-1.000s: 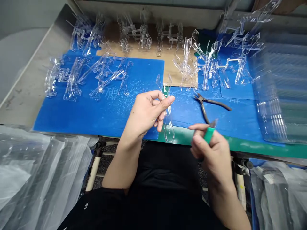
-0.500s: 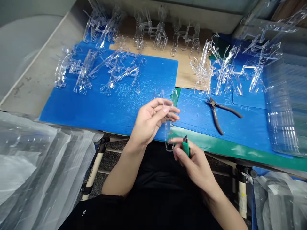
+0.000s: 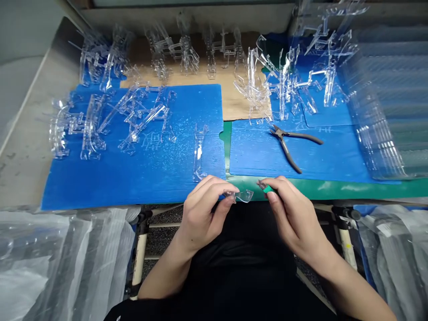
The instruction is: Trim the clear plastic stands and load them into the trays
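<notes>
Near the table's front edge, my left hand pinches a small clear plastic part, whose curved end sticks out to the right. To its right, my right hand is closed on a green-handled cutter, its blade tip pointing up and left. A gap separates the blade from the plastic part. Another clear plastic piece lies lengthwise on the blue sheet, just beyond my left hand.
Pliers with dark handles lie open on the right blue sheet. Clear plastic frames spread across the left and back, more at back right. Stacked clear trays stand at the right. Plastic bags hang below the left edge.
Both hands have moved apart and the left lower. The part in my left hand now points right. A clear piece now lies on the blue sheet beyond it. The view has shifted.
</notes>
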`<state>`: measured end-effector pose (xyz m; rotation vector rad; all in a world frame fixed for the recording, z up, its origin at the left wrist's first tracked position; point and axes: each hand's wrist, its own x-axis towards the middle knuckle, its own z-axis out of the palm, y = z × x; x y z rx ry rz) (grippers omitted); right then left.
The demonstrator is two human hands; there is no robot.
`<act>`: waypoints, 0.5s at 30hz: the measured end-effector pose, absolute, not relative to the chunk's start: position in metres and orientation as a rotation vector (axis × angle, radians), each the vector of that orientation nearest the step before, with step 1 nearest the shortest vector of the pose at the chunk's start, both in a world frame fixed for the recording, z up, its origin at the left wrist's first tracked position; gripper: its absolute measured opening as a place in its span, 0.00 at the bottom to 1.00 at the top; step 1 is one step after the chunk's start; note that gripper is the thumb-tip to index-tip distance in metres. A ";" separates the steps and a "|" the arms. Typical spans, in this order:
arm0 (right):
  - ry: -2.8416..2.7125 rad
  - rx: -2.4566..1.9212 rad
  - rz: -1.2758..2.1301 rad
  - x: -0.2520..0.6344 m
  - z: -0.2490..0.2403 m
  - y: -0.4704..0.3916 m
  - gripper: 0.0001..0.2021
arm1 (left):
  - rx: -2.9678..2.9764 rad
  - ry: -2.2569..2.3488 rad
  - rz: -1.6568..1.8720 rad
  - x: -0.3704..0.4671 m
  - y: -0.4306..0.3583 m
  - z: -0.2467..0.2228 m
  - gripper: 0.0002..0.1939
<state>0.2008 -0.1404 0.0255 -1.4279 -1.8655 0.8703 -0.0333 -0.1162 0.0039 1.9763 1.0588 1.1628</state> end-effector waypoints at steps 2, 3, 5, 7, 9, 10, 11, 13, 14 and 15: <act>-2.006 -1.423 0.666 0.205 0.027 -0.142 0.13 | 2.080 1.057 1.204 -0.033 -0.114 0.003 0.06; -2.065 -1.412 0.593 0.208 0.028 -0.142 0.13 | 2.127 1.054 1.205 -0.033 -0.113 0.002 0.06; -2.153 -1.371 0.512 0.214 0.031 -0.144 0.12 | 2.178 1.059 1.202 -0.033 -0.111 0.002 0.06; -2.204 -1.332 0.475 0.219 0.036 -0.144 0.10 | 2.199 1.083 1.197 -0.032 -0.110 0.002 0.06; -2.227 -1.314 0.452 0.222 0.040 -0.144 0.11 | 2.216 1.091 1.192 -0.031 -0.110 0.002 0.06; -2.232 -1.308 0.441 0.223 0.041 -0.144 0.11 | 2.226 1.090 1.185 -0.030 -0.111 0.003 0.06; -2.238 -1.303 0.433 0.224 0.042 -0.144 0.12 | 2.238 1.085 1.174 -0.029 -0.111 0.003 0.06; -2.252 -1.297 0.433 0.224 0.043 -0.143 0.13 | 2.263 1.076 1.153 -0.027 -0.111 0.004 0.06; -2.257 -1.294 0.441 0.224 0.044 -0.143 0.13 | 2.277 1.073 1.147 -0.027 -0.112 0.005 0.05; -2.258 -1.297 0.458 0.224 0.044 -0.143 0.14 | 2.290 1.071 1.142 -0.026 -0.112 0.005 0.05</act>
